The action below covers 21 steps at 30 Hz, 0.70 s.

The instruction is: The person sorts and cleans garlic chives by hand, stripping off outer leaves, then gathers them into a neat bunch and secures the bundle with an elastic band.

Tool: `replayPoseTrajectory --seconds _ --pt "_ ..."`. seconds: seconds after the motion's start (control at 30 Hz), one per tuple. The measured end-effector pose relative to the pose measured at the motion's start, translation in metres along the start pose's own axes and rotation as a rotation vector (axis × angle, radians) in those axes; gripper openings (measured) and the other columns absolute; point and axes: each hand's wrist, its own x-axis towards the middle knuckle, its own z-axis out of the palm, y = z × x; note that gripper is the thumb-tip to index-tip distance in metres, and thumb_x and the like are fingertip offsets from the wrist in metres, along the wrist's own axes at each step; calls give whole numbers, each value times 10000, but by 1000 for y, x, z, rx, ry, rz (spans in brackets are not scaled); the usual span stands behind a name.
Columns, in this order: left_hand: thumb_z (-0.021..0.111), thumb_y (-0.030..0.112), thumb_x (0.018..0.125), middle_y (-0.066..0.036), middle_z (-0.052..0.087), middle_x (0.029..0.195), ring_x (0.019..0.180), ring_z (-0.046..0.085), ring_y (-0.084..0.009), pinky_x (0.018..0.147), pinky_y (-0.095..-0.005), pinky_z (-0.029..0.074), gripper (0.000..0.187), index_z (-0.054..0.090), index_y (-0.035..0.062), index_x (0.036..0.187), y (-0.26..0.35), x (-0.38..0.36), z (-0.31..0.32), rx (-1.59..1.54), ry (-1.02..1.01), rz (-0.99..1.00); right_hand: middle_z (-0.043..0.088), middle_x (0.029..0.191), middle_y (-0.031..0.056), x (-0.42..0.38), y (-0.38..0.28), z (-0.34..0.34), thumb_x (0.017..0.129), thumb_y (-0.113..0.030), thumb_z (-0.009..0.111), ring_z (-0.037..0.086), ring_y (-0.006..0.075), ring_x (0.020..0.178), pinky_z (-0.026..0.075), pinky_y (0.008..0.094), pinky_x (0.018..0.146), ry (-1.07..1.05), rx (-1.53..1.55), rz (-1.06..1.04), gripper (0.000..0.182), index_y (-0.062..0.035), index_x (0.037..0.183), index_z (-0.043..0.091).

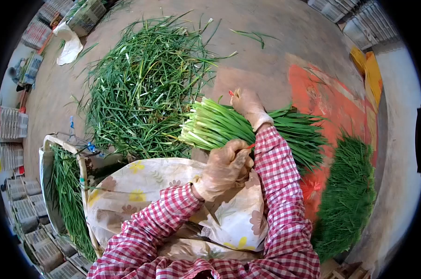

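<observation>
A thick bundle of garlic chives (217, 123) lies across in front of me, pale cut stems to the left and green leaves to the right. My left hand (224, 167), in a thin pale glove, is closed at the near side of the bundle, gripping a red tie (251, 146). On the far side, my gloved right hand (248, 106) pinches the tie's other end, a bit of red showing at its fingertips. The forearms hide part of the leaves, and the tie's path around the bundle is mostly covered.
A large heap of loose green leaves (145, 88) covers the floor ahead. At left, a framed container (82, 186) holds more greens. Bunched chives (345, 195) lie on an orange sheet (308, 93) at right. Flower-patterned cloth (140, 186) covers my lap.
</observation>
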Motion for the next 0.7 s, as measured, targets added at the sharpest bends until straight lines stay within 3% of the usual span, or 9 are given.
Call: replayPoseTrajectory --seconds 0.13,0.3,0.4,0.5,0.53,0.57,0.63,0.7 --pt "470 113 943 -51 638 724 498 542 -67 425 -175 420 115 521 14 970 10 17 8 204 94 24 638 951 201 -26 -14 2 890 -287 474 615 390 899 491 464 786 110 -61 -13 287 -72 988 638" --pt "460 66 910 -94 646 669 415 555 -115 328 -208 392 85 505 7 867 26 42 -4 211 176 -80 654 889 170 -27 -14 12 885 -298 469 623 388 853 498 463 749 179 -95 28 271 -100 969 634" --pt "481 74 887 -108 653 691 420 557 -119 337 -203 392 82 508 0 863 27 48 -8 197 211 -122 651 895 163 -30 -4 15 871 -323 481 621 355 866 488 426 767 197 157 -3 275 -144 1015 632" --pt "479 72 883 -117 653 694 426 562 -124 336 -209 391 83 506 -3 865 24 54 -10 208 235 -124 649 909 167 -18 7 21 867 -348 492 617 348 880 481 418 781 156 216 -19 286 -164 1034 633" --pt "472 63 880 -111 646 680 429 559 -121 336 -214 393 77 511 1 857 25 52 -7 191 247 -114 636 989 185 -17 7 26 889 -321 475 607 348 929 473 402 823 208 463 -43 325 -103 1091 608" --pt "472 63 880 -111 646 680 429 559 -121 336 -214 393 77 511 1 857 25 49 -6 183 248 -102 636 989 185 -14 10 29 889 -321 475 607 348 929 473 402 823 211 454 -55 325 -103 1091 608" --pt "470 68 890 -96 636 667 422 545 -114 336 -214 394 82 514 7 860 24 38 -7 237 232 -117 610 1079 205 -19 5 24 917 -274 449 590 340 996 458 380 866 574 518 -314 364 -14 1147 560" --pt "461 112 930 -74 622 653 431 539 -114 335 -225 387 112 517 16 911 7 31 -19 79 167 -25 610 1083 199 -20 7 26 927 -294 449 593 330 996 461 362 859 501 636 -430 380 -8 1155 554"
